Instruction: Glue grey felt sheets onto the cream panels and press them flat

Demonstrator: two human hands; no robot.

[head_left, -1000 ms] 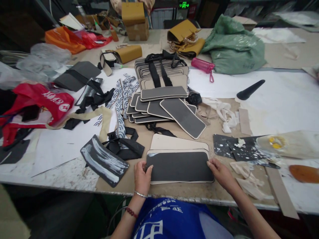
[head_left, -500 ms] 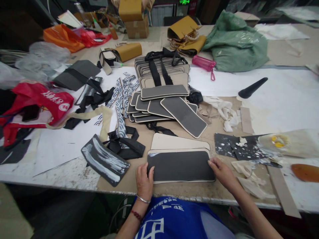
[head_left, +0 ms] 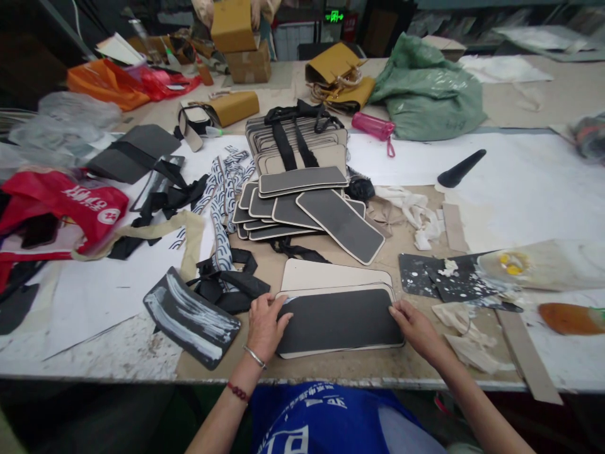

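A dark rectangular panel (head_left: 340, 320) with a pale border lies near the table's front edge, over cream panels (head_left: 331, 275) that stick out behind it. My left hand (head_left: 267, 321) is at its left end, thumb on the top face and fingers at the upper left corner. At the right end, my right hand (head_left: 411, 321) pinches the panel's edge between thumb and fingers. Left of my left hand lies a dark curved piece (head_left: 191, 317) streaked with white. Behind the panel is a loose pile of dark, pale-edged panels (head_left: 340, 224).
Black straps (head_left: 236, 284) and patterned strips (head_left: 220, 214) lie left of the pile. Glue-spotted black sheets (head_left: 439, 277), a black tool (head_left: 460, 169) and an orange-brown object (head_left: 564, 318) are at right. Farther back are a green bag (head_left: 425, 94), mustard bags (head_left: 335, 72) and another person's hands.
My left hand has shifted up along the panel's left end, its fingers now over the upper corner. The right hand keeps its place on the panel. The whole view has moved slightly.
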